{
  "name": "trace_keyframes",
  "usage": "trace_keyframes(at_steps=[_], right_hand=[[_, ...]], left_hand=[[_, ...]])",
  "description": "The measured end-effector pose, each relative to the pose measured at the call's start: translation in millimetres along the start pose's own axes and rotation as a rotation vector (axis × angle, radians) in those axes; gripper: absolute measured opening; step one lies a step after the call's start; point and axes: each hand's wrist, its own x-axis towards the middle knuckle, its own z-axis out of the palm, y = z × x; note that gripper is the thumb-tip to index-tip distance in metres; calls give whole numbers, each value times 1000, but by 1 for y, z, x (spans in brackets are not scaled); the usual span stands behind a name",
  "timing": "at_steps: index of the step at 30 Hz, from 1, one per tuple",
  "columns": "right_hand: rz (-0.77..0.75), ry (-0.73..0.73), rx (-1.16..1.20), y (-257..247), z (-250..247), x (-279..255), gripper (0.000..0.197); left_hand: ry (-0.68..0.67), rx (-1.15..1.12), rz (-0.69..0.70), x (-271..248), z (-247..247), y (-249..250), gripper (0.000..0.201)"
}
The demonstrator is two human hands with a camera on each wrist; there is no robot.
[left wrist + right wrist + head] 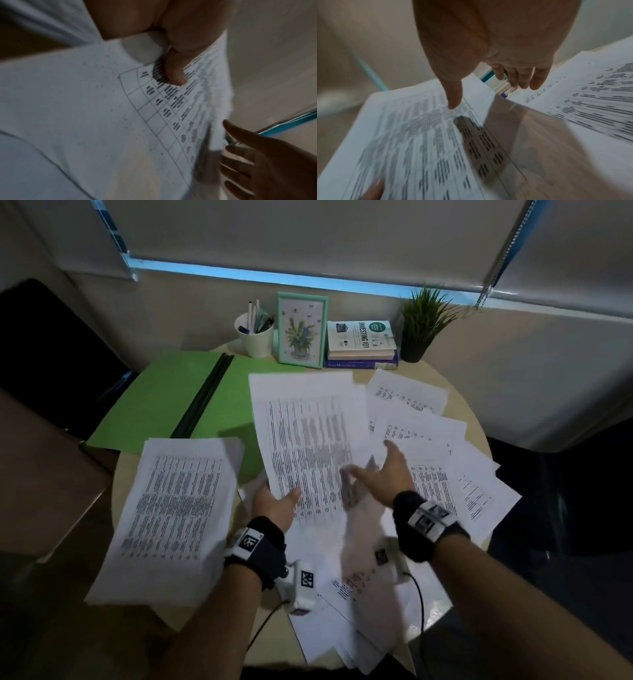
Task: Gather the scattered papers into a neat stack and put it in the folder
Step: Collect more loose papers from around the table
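Observation:
Printed white sheets lie scattered over the round table. My left hand (274,501) pinches the near edge of a lifted sheet (305,440), thumb on top (175,73), other fingers hidden under the paper. My right hand (380,470) hovers open and spread beside that sheet, fingers straight (522,77), holding nothing. Several more sheets (445,460) fan out to the right, another sheet (171,515) lies at the left, and more (359,611) lie by my wrists. The open green folder (171,395) lies at the back left, partly under the papers.
At the back of the table stand a white pen cup (255,335), a framed flower picture (301,332), a stack of books (361,344) and a small potted plant (419,326). A brown surface (41,474) adjoins the left. Cables hang from my wrist cameras.

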Motion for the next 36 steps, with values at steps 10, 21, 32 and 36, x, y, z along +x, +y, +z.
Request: trace_keyframes(at_steps=[10,21,32,36], right_hand=[[-355,13,619,-65,-57,-8,24],[-377,197,593,-74,-32,-24,15],[-200,349,605,-54,6,-39,21],[-214,480,555,-72,12,-42,9]], left_hand=[[-5,-157,395,-4,-53,72,30],[23,-265,530,-10,-42,79,47],[-51,-224,515,-1,-37,59,33],[-125,-62,488,10,-52,63,9]])
